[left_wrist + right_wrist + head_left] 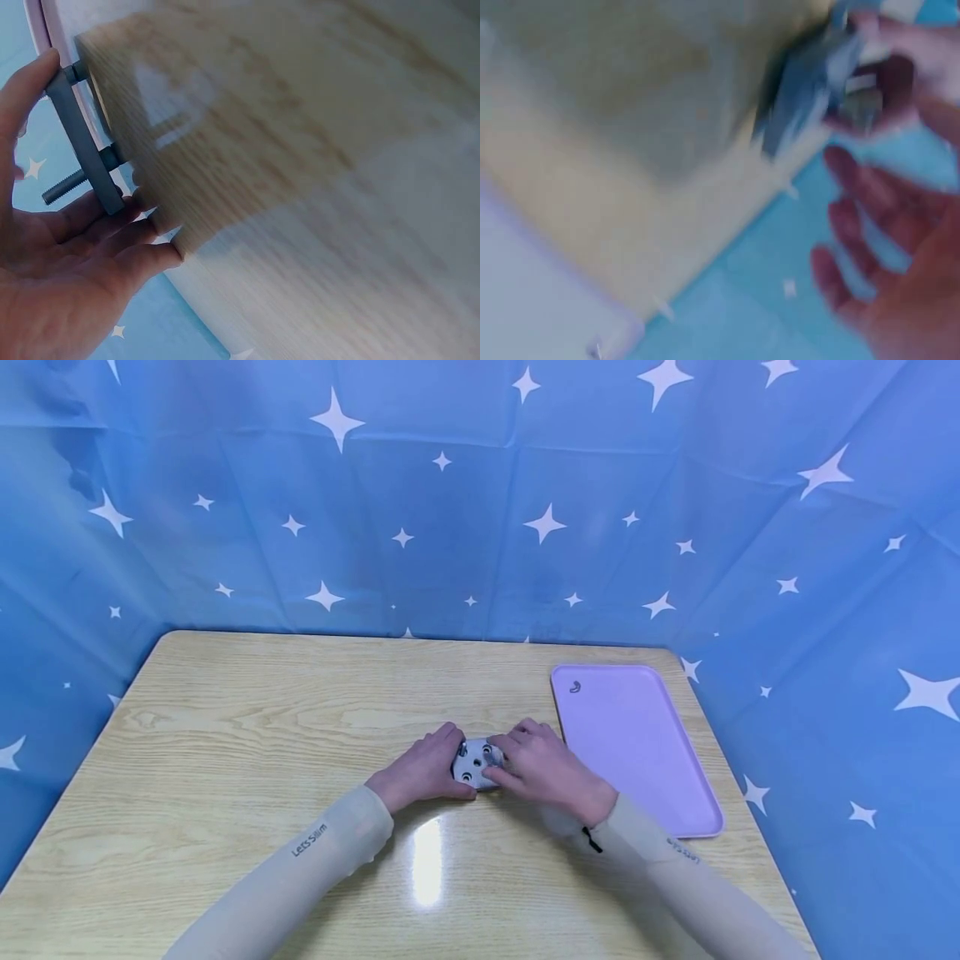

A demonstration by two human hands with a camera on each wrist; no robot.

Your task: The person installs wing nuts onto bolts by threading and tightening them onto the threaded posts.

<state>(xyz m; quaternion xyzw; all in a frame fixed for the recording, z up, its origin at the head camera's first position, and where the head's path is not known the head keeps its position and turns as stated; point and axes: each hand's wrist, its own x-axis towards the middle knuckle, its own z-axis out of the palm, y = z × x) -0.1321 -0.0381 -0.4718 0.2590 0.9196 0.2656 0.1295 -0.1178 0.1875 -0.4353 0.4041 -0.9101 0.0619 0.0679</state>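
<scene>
A grey metal plate (471, 765) with several round holes sits low over the table between the two hands. My left hand (429, 768) grips its left side, thumb along the near edge and fingers on the far edge. Edge-on in the left wrist view, the plate (84, 142) has a threaded bolt (64, 187) sticking out of its face and short feet on the table side. My right hand (543, 766) is at the plate's right end, thumb and forefinger around a small shiny metal part (492, 758). Blur in the right wrist view hides that part's exact kind.
To the right, a purple tray (637, 752) lies on the wood-patterned table (262, 735), with a small dark curved mark or item (575, 687) at its far left corner. A blue star-printed cloth (450, 493) hangs behind and beside the table.
</scene>
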